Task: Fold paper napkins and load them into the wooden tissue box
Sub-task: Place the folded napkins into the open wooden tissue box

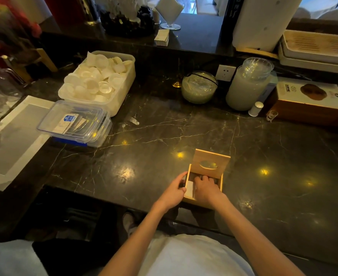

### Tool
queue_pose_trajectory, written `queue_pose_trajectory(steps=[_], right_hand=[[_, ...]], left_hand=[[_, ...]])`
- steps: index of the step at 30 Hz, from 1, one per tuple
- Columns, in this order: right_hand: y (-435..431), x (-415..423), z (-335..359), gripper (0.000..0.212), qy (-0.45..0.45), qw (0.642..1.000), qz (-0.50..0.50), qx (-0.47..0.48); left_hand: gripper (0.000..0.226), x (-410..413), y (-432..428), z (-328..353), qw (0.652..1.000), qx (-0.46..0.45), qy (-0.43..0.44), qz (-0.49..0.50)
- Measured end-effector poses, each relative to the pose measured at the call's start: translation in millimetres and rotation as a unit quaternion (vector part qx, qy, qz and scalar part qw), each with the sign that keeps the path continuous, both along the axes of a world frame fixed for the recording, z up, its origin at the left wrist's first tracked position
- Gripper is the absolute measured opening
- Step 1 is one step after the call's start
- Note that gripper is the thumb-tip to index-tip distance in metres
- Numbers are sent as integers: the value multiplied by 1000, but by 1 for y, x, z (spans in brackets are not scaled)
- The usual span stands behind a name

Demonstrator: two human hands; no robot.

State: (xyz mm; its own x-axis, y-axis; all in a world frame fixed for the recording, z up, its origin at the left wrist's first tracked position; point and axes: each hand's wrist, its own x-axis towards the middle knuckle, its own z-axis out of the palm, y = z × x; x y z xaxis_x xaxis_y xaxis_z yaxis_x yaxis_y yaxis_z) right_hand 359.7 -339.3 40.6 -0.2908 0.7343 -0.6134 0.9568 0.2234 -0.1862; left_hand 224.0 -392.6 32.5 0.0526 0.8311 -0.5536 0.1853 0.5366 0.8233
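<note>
A small wooden tissue box [221, 183] sits at the near edge of the dark marble counter [154, 140]. Its hinged lid [211, 162], with an oval slot, stands tilted up at the back. White napkins [190, 189] lie inside, showing at the left of the opening. My left hand [175, 191] grips the box's left wall, thumb on the rim. My right hand [207, 189] reaches into the box, fingers pressed down on the napkins and hiding most of them.
A clear lidded plastic container [74, 122] and a white tub of small cups [98, 80] stand at the back left. A glass bowl [199, 87], a tall jar [247, 84] and a brown carton [311, 100] line the back right.
</note>
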Motion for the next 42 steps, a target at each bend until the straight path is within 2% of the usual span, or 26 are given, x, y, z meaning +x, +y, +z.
queue_pose_trajectory(steps=[20, 25, 27, 30, 35, 42], right_hand=[[2, 5, 4, 51, 20, 998, -17, -63], [-7, 15, 26, 42, 97, 994, -41, -7], [-17, 20, 35, 43, 110, 992, -31, -48], [-27, 17, 42, 51, 44, 993, 23, -107], [-26, -1, 38, 51, -42, 992, 73, -93], [-28, -1, 32, 48, -40, 991, 60, -111]], left_hand=[[65, -1, -2, 2, 1000, 9, -13, -3], [68, 1, -3, 5, 999, 41, 16, -26], [60, 3, -2, 5, 997, 55, 37, -42], [51, 5, 0, 5, 994, 60, 68, -63], [45, 6, 3, 5, 987, 63, 114, -95], [32, 10, 3, -1, 979, 65, 164, -103]])
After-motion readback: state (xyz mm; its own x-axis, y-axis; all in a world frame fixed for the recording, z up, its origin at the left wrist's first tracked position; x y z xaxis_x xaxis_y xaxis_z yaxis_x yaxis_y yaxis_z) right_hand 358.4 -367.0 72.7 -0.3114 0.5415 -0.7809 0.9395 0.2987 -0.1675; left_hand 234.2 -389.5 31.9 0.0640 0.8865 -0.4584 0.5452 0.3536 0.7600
